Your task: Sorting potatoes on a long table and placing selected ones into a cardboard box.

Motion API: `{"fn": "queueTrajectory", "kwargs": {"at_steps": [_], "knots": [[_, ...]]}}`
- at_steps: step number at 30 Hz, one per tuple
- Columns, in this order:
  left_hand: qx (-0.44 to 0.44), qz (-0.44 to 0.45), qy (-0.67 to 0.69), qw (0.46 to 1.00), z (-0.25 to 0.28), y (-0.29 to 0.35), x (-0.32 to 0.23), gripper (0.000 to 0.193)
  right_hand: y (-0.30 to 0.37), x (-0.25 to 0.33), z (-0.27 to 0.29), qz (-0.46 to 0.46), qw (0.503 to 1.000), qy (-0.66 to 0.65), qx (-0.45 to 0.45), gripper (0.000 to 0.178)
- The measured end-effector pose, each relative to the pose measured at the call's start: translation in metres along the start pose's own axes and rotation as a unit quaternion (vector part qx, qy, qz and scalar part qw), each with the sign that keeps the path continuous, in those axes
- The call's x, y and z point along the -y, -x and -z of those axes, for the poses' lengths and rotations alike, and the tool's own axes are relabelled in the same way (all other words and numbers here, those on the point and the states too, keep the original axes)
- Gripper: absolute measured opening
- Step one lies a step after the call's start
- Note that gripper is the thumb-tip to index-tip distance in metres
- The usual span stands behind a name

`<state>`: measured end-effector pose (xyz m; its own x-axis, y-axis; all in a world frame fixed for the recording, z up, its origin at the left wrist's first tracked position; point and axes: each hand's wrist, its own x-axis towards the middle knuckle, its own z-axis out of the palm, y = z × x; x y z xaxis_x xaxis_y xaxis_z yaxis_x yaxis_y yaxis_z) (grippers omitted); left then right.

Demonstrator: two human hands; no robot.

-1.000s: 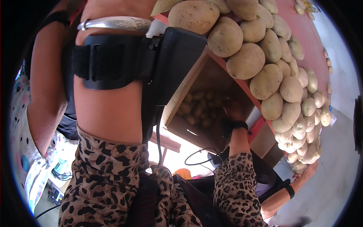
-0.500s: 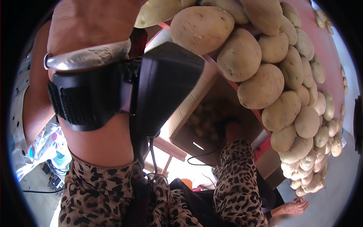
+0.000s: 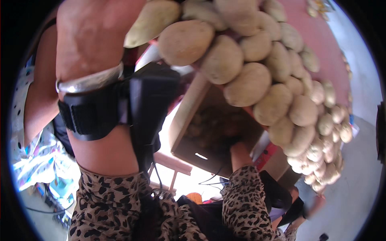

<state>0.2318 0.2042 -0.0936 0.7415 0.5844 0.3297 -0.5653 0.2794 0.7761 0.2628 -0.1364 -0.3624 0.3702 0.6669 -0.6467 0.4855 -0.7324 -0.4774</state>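
Observation:
My left hand [image 3: 96, 34] is at the upper left, its back toward me and its fingers out of sight beyond the top edge. A metal bangle [image 3: 91, 82] and a black strap with a boxy device [image 3: 150, 104] sit on that wrist. Nearest to this hand is a pale potato [image 3: 155, 22] at the edge of a large pile of potatoes [image 3: 249, 84]. My right hand [image 3: 232, 127] reaches down into a cardboard box [image 3: 189, 110], where several small potatoes [image 3: 205, 122] lie in shadow. Its fingers are too dark to make out.
The pile rests on a reddish surface [image 3: 325, 48] with a raised rim. Another person's arm [image 3: 44, 84] is at the far left. A blurred hand [image 3: 315, 207] of someone else shows at lower right. Cables [image 3: 159, 168] hang from the wrist device. A wooden frame [image 3: 173, 164] stands below.
The pile and the box have shifted left in the picture as my view turned. More of the box's inside shows. The other person's hand at lower right is now blurred and slightly higher.

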Motion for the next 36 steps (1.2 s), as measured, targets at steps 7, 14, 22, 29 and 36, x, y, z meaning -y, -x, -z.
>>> {"fn": "queueTrajectory", "kwargs": {"at_steps": [7, 14, 22, 29, 36], "knots": [[0.049, 0.127, 0.189, 0.972, 0.054, -0.022, -0.008, 0.032, 0.048, 0.095, 0.027, 0.099, 0.989, 0.11, 0.016, 0.061], [-0.043, 0.124, 0.153, 0.979, 0.062, -0.014, -0.019, 0.031, 0.145, 0.178, 0.123, 0.223, 0.963, 0.046, -0.142, 0.063], [-0.052, 0.124, 0.174, 0.976, 0.053, -0.015, -0.01, 0.031, 0.205, 0.16, 0.248, 0.067, 0.849, 0.337, -0.401, 0.06], [-0.074, 0.115, 0.167, 0.976, 0.05, -0.016, -0.006, 0.031, 0.173, 0.118, 0.265, 0.042, 0.862, 0.418, -0.283, 0.044], [-0.089, 0.117, 0.15, 0.978, 0.048, -0.016, -0.012, 0.03, 0.18, 0.135, 0.285, 0.103, 0.911, 0.257, -0.305, 0.04]]}}
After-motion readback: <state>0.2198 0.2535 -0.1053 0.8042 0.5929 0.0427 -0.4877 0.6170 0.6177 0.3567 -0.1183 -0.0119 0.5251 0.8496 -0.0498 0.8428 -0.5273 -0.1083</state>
